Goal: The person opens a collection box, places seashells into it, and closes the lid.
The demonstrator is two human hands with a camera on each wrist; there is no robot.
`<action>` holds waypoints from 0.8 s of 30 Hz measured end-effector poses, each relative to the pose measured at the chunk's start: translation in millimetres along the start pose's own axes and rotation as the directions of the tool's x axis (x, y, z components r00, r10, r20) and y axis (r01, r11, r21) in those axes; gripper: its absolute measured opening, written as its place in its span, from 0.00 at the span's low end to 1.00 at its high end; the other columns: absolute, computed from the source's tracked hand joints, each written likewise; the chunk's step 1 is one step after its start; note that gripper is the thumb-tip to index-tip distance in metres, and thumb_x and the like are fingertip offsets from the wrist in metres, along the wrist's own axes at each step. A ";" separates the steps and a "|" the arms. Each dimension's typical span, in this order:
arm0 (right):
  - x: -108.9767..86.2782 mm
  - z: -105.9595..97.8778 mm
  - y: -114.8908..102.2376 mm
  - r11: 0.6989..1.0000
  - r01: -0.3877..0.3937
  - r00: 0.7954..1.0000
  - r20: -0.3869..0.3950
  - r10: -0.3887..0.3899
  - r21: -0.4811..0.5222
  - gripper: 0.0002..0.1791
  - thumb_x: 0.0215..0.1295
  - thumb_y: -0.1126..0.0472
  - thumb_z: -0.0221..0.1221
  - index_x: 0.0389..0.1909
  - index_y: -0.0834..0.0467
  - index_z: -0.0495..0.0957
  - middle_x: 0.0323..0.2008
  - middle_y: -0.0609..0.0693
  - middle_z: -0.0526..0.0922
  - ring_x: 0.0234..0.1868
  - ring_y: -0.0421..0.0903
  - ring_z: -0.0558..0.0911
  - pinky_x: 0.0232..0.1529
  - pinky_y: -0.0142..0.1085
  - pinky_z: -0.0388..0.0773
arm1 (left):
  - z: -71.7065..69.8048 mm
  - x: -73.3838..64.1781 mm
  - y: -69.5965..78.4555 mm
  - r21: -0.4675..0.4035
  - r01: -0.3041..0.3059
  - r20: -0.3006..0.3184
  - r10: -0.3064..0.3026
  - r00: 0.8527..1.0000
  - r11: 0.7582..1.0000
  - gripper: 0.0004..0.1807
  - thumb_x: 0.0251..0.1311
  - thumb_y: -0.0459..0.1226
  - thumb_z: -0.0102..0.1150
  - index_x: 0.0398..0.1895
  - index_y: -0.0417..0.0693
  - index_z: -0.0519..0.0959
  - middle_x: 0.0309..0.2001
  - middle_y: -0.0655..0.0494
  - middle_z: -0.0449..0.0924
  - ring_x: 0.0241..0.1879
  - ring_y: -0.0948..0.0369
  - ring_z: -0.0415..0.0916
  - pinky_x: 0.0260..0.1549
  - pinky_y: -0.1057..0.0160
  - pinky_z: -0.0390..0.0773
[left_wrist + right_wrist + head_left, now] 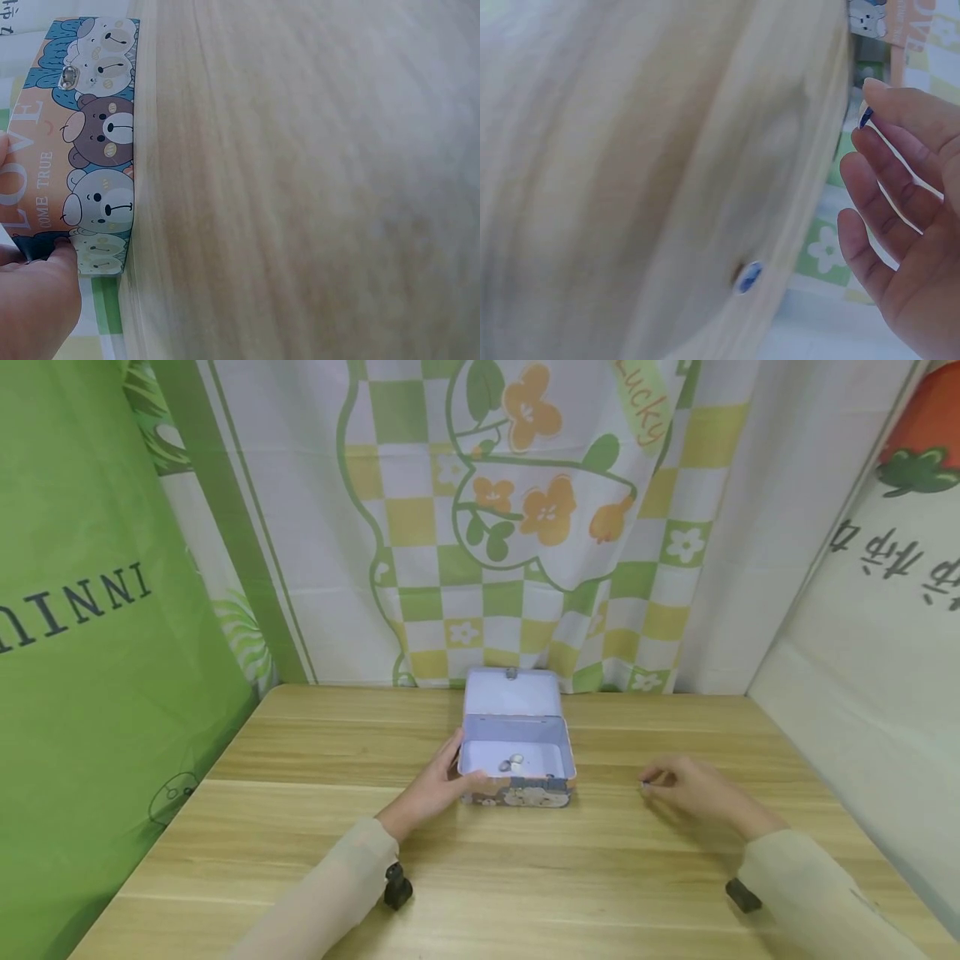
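A tin box [516, 760] with a hinged lid [513, 693] stands opened on the table, its front printed with cartoon bears and "LOVE COME TRUE" lettering. My left hand [431, 785] grips its left front corner, thumb on the front and fingers along the side. Inside lie several small pale and dark pieces [516, 760]. To the right of the box, my right hand [693, 789] pinches a small blue-and-white disc [865, 115] between thumb and index finger, the other fingers spread loosely. A second blue-and-white disc [748, 277] lies on the wood below that hand in the right wrist view.
The wooden table [592, 877] ends at a patterned curtain [517, 602] behind the box. A green cloth [97, 610] hangs at the left and a white cloth [870, 635] at the right. A metal latch [512, 673] sits on the lid's upper edge.
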State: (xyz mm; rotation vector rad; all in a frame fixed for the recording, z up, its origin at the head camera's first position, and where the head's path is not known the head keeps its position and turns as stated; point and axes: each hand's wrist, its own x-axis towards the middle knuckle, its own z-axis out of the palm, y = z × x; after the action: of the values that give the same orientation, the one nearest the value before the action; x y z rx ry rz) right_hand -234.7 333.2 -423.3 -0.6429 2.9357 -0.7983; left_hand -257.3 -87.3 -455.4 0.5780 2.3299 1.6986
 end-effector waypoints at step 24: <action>35.1 -11.8 -44.6 0.994 0.089 0.995 -0.047 -0.093 -0.069 0.09 0.67 0.60 0.65 0.45 0.56 0.87 0.45 0.49 0.86 0.39 0.44 0.80 0.37 0.39 0.79 | 0.2 -0.2 1.8 -0.040 -0.009 0.009 0.009 1.000 0.999 0.52 0.69 0.44 0.62 0.81 0.49 0.35 0.80 0.44 0.28 0.76 0.46 0.45 0.71 0.53 0.54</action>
State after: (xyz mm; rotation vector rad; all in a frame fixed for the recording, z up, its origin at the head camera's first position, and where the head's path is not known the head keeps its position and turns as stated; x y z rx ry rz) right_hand -251.4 290.0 -388.5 -0.7778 3.0087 -0.7369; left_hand -256.6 -86.7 -453.9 0.5882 2.2846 1.7386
